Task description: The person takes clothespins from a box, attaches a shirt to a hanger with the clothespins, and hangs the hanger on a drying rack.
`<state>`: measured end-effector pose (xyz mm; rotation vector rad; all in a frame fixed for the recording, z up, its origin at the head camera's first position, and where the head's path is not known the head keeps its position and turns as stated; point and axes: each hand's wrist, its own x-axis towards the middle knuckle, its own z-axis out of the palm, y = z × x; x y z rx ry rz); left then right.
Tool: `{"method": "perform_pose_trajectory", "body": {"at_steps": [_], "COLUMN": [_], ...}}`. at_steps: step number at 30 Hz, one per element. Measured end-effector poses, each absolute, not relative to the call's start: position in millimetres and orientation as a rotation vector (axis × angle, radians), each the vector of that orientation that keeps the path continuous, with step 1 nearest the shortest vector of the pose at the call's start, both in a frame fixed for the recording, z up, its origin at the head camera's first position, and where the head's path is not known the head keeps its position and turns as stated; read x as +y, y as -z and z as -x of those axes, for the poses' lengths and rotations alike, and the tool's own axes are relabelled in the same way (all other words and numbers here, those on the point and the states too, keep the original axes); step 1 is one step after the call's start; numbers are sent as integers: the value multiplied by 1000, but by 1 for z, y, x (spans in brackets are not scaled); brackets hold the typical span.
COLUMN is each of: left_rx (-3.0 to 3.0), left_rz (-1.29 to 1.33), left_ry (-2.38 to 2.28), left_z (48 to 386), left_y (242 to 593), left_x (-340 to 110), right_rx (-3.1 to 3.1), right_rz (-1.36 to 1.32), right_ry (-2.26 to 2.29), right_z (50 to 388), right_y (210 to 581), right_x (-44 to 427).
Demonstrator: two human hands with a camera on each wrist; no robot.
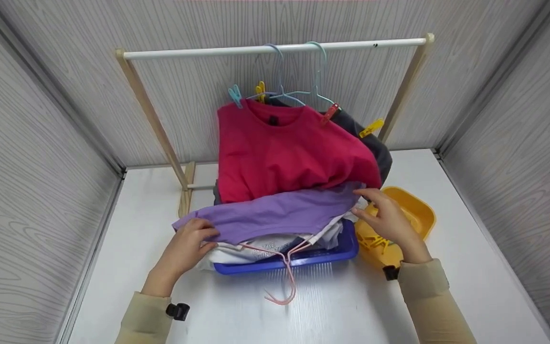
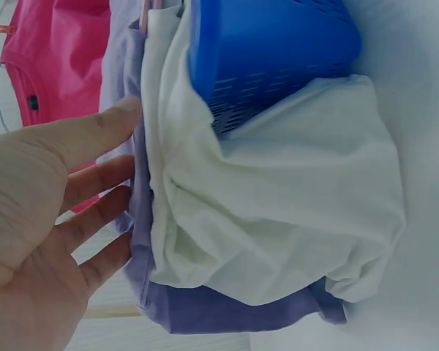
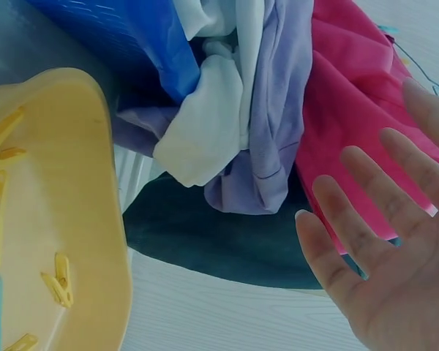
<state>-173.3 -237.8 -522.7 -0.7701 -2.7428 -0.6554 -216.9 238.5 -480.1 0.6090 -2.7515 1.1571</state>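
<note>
At eight o'clock in head view: left hand [image 1: 186, 246], fingers loosely spread, touching left end of purple garment [image 1: 275, 212], not gripping. Garment lies at six across white clothes [image 1: 237, 254] and blue basket [image 1: 246, 269]; pink hanger [image 1: 290, 274] points to six. Red shirt [image 1: 294, 148] toward twelve. At four: right hand [image 1: 389, 220], wide open, holding nothing, near garment's right end; yellow bin [image 1: 418, 210] beside.

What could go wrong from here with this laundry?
The pink hanger juts past the rim of the blue basket, so it might snag. The white garment bunched against the purple garment could drag along. The right hand is near the yellow bin; a bump might scatter the clothespins.
</note>
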Motion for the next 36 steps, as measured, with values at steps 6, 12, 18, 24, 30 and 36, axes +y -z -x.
{"method": "perform_pose_trajectory", "body": {"at_steps": [6,12,18,24,30,36], "left_rx": [-2636,-2500,-2494,-2560,-2541,-2544], "left_rz": [787,802,770,739,809,824], "left_ry": [558,319,112,89,165,268], "left_z": [176,178,180,180,179,180], "left_y": [534,543,544,541,538,533], "left_x": [-235,-229,-222,-222,-229,-235], "right_rx": [-2753,-2770,-2785,-2828,-2840,-2894], "right_rz": [-607,-584,-548,-471,-421,-349], "right_ry": [-1183,-1198,-1179,-1162,-1176,-1193], "right_z": [217,217,220,222,227,234], "right_y": [484,488,493,497,498,496], "right_x": [240,245,252,265,283,298]}}
